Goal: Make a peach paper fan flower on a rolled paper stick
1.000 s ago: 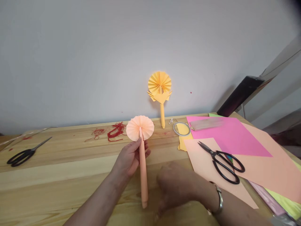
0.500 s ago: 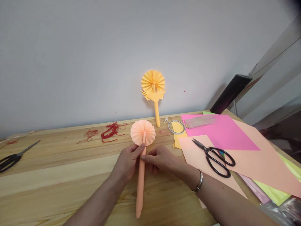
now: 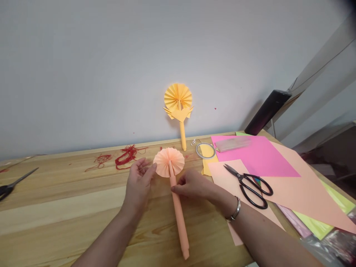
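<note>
Peach paper makes up the pleated fan [image 3: 168,162] at the centre of the wooden table [image 3: 55,207], a round rosette fixed atop a long rolled paper handle [image 3: 179,218] of the same colour. The right hand [image 3: 191,185] pinches the upper handle just below the rosette, thumb and forefinger closed around the tube, a metal bracelet [image 3: 236,210] on its wrist. The left hand [image 3: 137,183] is open, fingers spread and loosely curved, its fingertips [image 3: 151,168] touching the left edge of the rosette without gripping it. From the right fingers the handle slants down and toward the person, its lower end lying on the table. Beyond the fingertips of both hands, a yellow paper fan [image 3: 178,105] leans upright against the grey wall. Past the left fingers lie tangles of red thread [image 3: 126,155]. Just beyond the right fingers and to their right sit a ring of tape [image 3: 205,150] and a yellow paper scrap [image 3: 206,168]. Further right of the right hand, black scissors [image 3: 250,183] rest on a peach sheet [image 3: 230,178], with a pink sheet [image 3: 261,157] behind. Far left of the left fingers, a second pair of scissors [image 3: 13,183] shows at the frame edge.
</note>
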`<act>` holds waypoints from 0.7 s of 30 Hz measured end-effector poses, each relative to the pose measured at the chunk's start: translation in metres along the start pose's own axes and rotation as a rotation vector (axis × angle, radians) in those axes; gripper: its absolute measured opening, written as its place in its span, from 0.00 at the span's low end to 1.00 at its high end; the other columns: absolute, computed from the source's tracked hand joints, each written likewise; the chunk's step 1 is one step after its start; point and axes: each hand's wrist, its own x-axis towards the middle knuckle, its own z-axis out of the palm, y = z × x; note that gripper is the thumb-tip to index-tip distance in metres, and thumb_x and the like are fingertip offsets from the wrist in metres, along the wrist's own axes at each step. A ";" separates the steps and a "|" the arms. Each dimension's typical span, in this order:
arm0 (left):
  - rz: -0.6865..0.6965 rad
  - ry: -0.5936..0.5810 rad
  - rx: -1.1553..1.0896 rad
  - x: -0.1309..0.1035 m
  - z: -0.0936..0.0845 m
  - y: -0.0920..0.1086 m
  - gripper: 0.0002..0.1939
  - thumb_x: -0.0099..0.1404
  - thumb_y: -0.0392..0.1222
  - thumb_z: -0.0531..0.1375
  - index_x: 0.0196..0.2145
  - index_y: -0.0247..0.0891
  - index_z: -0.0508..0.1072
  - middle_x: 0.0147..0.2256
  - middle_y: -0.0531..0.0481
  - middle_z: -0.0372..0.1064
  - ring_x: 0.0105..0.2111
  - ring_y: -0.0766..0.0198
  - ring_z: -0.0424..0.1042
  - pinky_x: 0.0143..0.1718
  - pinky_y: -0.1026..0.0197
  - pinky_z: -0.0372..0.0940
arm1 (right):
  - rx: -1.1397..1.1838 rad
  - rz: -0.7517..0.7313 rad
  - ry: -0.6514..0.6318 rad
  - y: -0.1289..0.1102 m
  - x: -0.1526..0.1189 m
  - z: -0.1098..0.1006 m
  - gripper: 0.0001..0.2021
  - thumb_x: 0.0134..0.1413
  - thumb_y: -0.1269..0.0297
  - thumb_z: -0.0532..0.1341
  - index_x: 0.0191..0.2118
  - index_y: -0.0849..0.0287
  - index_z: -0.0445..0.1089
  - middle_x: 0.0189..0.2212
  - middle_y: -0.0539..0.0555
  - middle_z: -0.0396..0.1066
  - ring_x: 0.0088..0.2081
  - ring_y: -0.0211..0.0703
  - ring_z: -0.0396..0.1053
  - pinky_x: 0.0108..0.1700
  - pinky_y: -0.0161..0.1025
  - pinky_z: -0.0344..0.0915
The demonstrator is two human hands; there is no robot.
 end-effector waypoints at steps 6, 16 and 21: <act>0.130 -0.121 0.210 -0.011 0.000 -0.004 0.19 0.54 0.46 0.62 0.42 0.40 0.66 0.36 0.52 0.61 0.36 0.64 0.63 0.34 0.63 0.60 | -0.134 -0.011 0.031 -0.007 -0.002 -0.002 0.26 0.45 0.42 0.56 0.16 0.60 0.52 0.14 0.45 0.46 0.18 0.30 0.43 0.19 0.33 0.40; 0.402 -0.306 0.543 -0.024 -0.005 -0.006 0.18 0.58 0.44 0.57 0.17 0.40 0.53 0.17 0.59 0.45 0.19 0.69 0.48 0.21 0.64 0.48 | -0.297 0.001 0.355 -0.015 -0.001 -0.046 0.11 0.50 0.67 0.54 0.19 0.61 0.64 0.22 0.51 0.67 0.23 0.35 0.58 0.25 0.33 0.50; 0.494 -0.384 0.575 -0.026 -0.004 -0.012 0.20 0.59 0.42 0.56 0.15 0.40 0.52 0.16 0.59 0.44 0.18 0.70 0.47 0.21 0.64 0.46 | -0.350 0.032 0.458 -0.003 0.022 -0.098 0.16 0.45 0.81 0.52 0.38 0.61 0.70 0.36 0.54 0.73 0.37 0.40 0.66 0.36 0.32 0.57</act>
